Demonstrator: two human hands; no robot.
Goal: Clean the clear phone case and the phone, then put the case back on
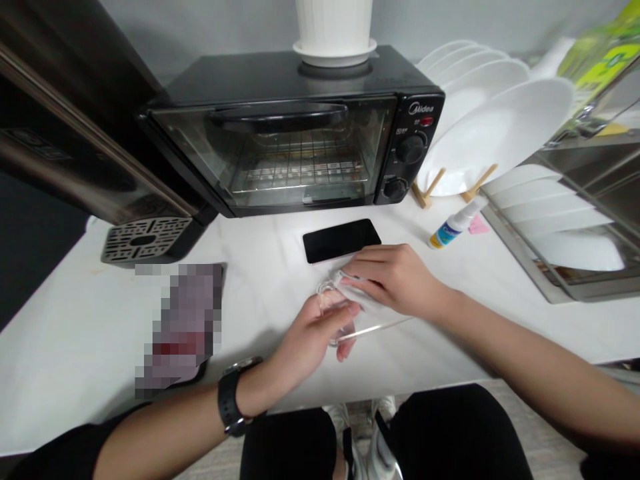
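Observation:
My left hand, with a black watch at its wrist, grips a clear phone case by its left end, thumb on top and fingers beneath. My right hand presses a white cloth or tissue against the inside of the case, its fingers closed over it. Part of the case is hidden behind the right hand. Just beyond both hands, a black smartphone lies flat on the white counter.
A black toaster oven stands at the back with a white pot on top. A blurred-out flat item lies at left. To the right are a small spray bottle, white plates on a wooden rack, and a sink.

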